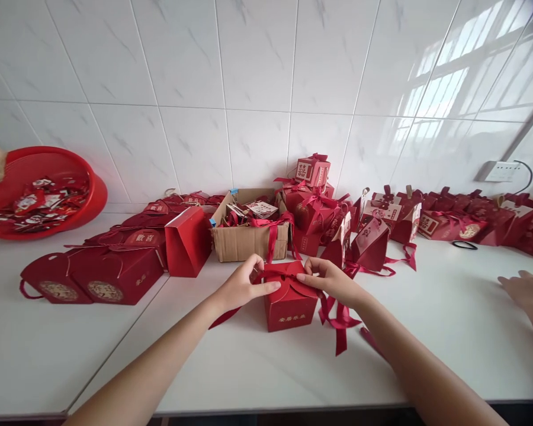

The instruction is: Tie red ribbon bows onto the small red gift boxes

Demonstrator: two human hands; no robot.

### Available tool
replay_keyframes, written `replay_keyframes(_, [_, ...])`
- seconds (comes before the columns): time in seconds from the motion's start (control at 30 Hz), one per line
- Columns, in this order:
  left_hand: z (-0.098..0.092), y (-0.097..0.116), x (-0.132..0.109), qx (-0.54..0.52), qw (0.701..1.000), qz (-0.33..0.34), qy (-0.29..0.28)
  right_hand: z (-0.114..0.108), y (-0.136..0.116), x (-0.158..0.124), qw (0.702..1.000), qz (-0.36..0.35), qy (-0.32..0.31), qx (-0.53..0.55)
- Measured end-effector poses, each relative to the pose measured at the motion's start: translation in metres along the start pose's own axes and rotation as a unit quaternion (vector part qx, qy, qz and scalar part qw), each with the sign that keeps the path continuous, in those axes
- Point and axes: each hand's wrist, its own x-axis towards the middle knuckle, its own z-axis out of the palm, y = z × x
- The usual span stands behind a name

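A small red gift box (292, 312) with gold lettering on its front stands upright before me on the white table. A red ribbon (279, 274) runs across its folded petal top. My left hand (245, 285) is closed on the ribbon at the left of the lid, its thumb reaching over the top. On the other side my right hand (326, 278) pinches the ribbon near the middle of the lid. One ribbon tail trails to the left under my wrist. More loose ribbon (341, 322) lies on the table at the right of the box.
Behind stands a cardboard carton (249, 244) of cards and ribbons. Red gift boxes (119, 269) line the left; more are piled (313, 207) behind and to the right. A red basin (95, 192) of small packets has another person's hand at it; another hand (526, 296) rests far right.
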Motion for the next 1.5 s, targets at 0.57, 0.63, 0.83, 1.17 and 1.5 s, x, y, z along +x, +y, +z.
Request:
replay_keyframes(0.57, [0.006, -0.012, 0.002, -0.229, 0.968, -0.098, -0.035, 0.003, 0.008, -0.008, 0.995, 0.028, 0.030, 0.087])
replay_keyframes(0.63, [0.007, -0.016, 0.005, -0.264, 0.956, -0.116, -0.050, 0.001, 0.009, -0.008, 0.995, 0.040, 0.032, 0.086])
replay_keyframes(0.83, [0.010, -0.020, 0.008, -0.296, 0.943, -0.137, -0.068, -0.002, 0.009, -0.008, 0.998, 0.048, 0.010, 0.033])
replay_keyframes(1.17, [-0.003, -0.004, 0.002, -0.199, 0.976, -0.091, -0.020, -0.017, 0.002, -0.011, 1.000, 0.022, 0.002, -0.010])
replay_keyframes(1.5, [0.005, -0.005, -0.005, -0.216, 0.970, -0.106, -0.026, -0.017, -0.002, -0.022, 0.990, -0.103, -0.034, 0.091])
